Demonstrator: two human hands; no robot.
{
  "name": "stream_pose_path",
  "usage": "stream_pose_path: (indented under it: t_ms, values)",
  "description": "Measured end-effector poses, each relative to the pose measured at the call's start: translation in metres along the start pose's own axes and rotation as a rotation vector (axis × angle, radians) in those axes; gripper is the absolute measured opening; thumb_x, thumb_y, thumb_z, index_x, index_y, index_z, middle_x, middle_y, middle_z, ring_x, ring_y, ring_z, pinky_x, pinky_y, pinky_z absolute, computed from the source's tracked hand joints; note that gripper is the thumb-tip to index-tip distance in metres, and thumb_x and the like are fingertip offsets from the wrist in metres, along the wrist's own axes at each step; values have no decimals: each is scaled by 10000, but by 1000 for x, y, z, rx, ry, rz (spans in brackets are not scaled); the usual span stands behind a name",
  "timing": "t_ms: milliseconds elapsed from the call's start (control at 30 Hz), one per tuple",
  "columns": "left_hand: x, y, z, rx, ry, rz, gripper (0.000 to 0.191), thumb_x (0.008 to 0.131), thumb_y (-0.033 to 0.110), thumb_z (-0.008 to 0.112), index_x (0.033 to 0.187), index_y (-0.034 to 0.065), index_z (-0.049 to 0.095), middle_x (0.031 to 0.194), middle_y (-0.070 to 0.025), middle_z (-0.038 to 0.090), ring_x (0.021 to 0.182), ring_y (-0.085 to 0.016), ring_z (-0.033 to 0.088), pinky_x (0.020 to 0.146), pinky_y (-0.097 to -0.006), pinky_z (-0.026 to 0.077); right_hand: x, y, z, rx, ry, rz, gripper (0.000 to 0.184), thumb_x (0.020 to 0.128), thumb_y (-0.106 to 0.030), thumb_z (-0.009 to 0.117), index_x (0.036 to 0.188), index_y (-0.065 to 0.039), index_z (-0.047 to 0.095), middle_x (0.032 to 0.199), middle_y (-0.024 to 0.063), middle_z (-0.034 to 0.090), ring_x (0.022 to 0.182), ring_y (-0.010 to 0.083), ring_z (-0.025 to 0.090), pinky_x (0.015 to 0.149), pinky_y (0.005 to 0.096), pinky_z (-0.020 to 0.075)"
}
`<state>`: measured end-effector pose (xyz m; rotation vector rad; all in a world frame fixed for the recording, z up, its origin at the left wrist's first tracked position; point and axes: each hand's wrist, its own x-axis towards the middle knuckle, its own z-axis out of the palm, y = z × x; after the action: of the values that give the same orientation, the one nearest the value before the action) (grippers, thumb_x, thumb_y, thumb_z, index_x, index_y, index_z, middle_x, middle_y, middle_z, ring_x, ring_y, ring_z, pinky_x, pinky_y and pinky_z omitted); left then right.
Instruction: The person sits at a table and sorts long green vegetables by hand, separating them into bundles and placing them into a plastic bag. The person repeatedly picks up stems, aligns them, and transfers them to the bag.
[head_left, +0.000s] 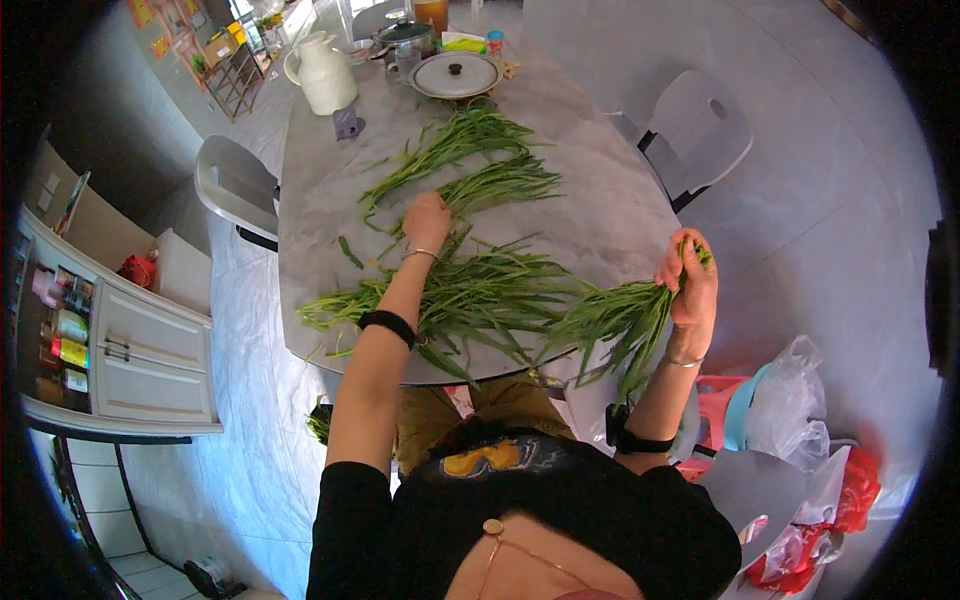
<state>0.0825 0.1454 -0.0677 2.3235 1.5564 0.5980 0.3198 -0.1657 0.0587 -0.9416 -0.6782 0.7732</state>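
My right hand grips a bunch of long leafy greens by the stems, past the table's right edge. The cut stem ends poke out above the thumb, and the leaves hang to the lower left. My left hand is curled at the stem end of a smaller bunch of greens in the middle of the table. Its fingertips are hidden, so whether it grips any stems cannot be told. Beneath my left forearm spreads a large loose pile of greens. Farther back lies another bunch of greens.
On the grey marbled table, a white jug, a lidded pan and a glass-lidded pot stand at the far end. Grey chairs flank it, one left, one right. Plastic bags sit at lower right.
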Motion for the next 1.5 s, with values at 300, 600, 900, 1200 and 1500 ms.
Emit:
stream_pose_path:
  t_ms: [300, 600, 900, 1200, 1500]
  values:
    - [-46, 10, -58, -650, 214, 184, 130, 760, 99, 708, 801, 1, 632, 808, -102, 646, 689, -203, 610, 635, -307, 488, 7, 21, 36, -905, -4, -202, 230, 822, -89, 639, 1051, -80, 648, 710, -22, 583, 570, 72, 461, 556, 231, 417]
    - [-117, 40, -94, -706, 305, 344, 142, 764, 60, 711, 860, 8, 620, 805, -72, 641, 723, -146, 591, 678, -269, 472, -11, 48, 103, -1297, -207, -689, 212, 751, -112, 667, 958, -159, 667, 904, 47, 651, 714, 255, 637, 578, 342, 485]
    - [-145, 52, -104, -624, 306, 457, 127, 736, 18, 694, 839, -6, 623, 851, -100, 652, 727, -213, 617, 667, -299, 483, -15, 47, 124, -1306, -225, -857, 398, 631, 4, 642, 998, -151, 623, 956, 12, 575, 657, 235, 607, 532, 346, 467]
    - [-155, 64, -106, -350, 390, 607, 102, 759, 104, 687, 841, 64, 642, 889, -52, 654, 864, -249, 594, 808, -358, 412, -16, 58, 121, -1489, -476, -775, 224, 728, -49, 619, 944, -109, 615, 869, 15, 584, 668, 233, 613, 531, 345, 466]
    - [-157, 79, -101, -346, 388, 634, 105, 740, 94, 699, 816, 63, 632, 824, -62, 642, 801, -259, 593, 745, -363, 409, -16, 62, 109, -1352, -332, -661, 256, 718, -28, 604, 966, -92, 600, 893, 47, 623, 711, 272, 620, 578, 369, 477]
